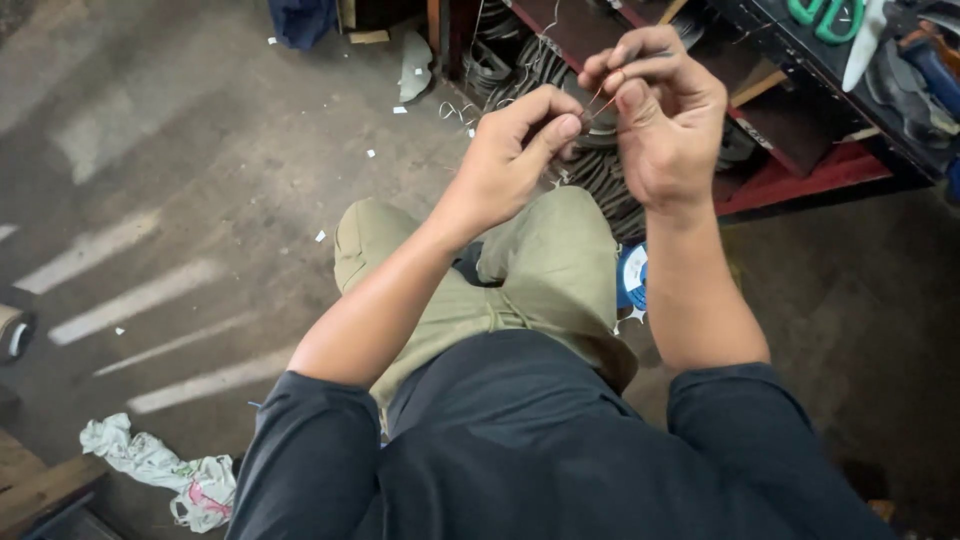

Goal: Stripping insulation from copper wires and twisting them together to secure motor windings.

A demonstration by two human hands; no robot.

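The person's right hand (668, 118) pinches a short length of thin wire (598, 101) between thumb and forefinger, the other fingers curled in above it. The left hand (520, 150) meets it from the lower left, its thumb and forefinger tips closed on the same wire's near end, so both hands are clamped on one strand and their fingertips almost touch. The wire is fine and partly hidden by the fingers; what shows runs slantwise, rising from the left hand's pinch toward the right hand's, and appears to be doubled or looped. The right hand holds the higher end, the left the lower.

Taking the wire as landmark: directly below it lie the person's knees in olive trousers (520, 260). Below and just right of it, beside the knee, sits a blue spool (632, 277). Behind and right of it stands a red shelf (800, 175) with dark coils (600, 175) stacked under it. Up and far right lie green-handled scissors (826, 18). Far down to the left, on the concrete floor (180, 150), is a crumpled white bag (165, 470).
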